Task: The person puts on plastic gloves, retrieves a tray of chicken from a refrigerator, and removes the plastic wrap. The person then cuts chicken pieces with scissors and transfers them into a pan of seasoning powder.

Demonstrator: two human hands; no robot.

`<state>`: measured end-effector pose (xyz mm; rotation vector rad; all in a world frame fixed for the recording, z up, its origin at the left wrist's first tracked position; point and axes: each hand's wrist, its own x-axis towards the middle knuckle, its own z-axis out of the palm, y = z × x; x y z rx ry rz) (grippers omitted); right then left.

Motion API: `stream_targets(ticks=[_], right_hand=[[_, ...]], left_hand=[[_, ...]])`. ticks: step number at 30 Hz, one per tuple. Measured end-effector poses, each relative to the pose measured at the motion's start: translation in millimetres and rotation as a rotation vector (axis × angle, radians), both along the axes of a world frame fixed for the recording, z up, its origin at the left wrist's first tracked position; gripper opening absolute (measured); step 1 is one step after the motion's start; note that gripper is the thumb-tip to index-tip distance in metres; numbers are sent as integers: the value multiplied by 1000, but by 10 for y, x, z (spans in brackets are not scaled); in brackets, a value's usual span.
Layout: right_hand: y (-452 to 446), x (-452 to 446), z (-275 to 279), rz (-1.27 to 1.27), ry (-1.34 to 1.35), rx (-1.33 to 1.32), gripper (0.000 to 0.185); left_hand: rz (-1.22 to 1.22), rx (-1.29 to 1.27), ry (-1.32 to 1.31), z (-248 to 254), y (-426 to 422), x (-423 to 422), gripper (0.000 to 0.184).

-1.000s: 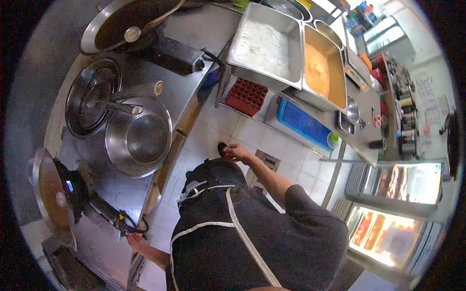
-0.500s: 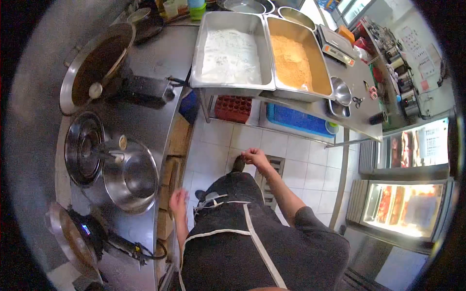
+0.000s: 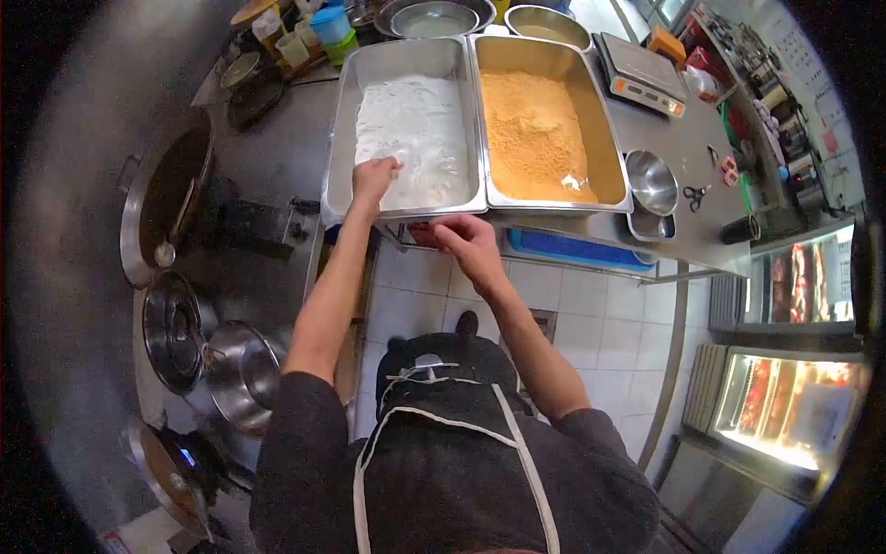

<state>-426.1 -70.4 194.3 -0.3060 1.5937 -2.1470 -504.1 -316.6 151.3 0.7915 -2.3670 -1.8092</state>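
Two trays (image 3: 406,60) stand side by side on the worktop (image 3: 697,143) in the head view, apparently for easy reach: powder (image 3: 420,120) left, crumbs (image 3: 531,120) right. Left hand (image 3: 374,182) curls over the powder; right hand (image 3: 469,245) curls near the front rims. Whether either grip holds anything, I cannot tell.

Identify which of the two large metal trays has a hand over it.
The white-powder tray, on the left: the left hand is over it. The orange-filled tray beside it has none.
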Motion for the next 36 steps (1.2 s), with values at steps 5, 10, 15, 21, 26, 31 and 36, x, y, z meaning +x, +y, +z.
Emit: stream_targets(ticks=[5, 10, 15, 21, 26, 31, 36], right_hand=[[-676, -462, 143, -297, 407, 286, 25], [-1080, -777, -84, -318, 475, 367, 16], [-1288, -749, -87, -234, 670, 401, 8], [-1321, -846, -42, -219, 632, 529, 8], [-1334, -964, -67, -173, 390, 522, 8], [-1284, -1074, -101, -172, 545, 495, 6], [-1149, -1082, -91, -103, 505, 495, 7]], left_hand=[[174, 845, 226, 332, 415, 205, 29], [164, 1171, 494, 342, 353, 329, 46], [262, 1188, 244, -15, 104, 42, 43], [252, 1322, 221, 17, -110, -252, 97], [293, 1200, 204, 65, -117, -471, 104], [278, 1319, 248, 117, -67, -588, 98], [285, 1331, 403, 110, -6, -703, 97]])
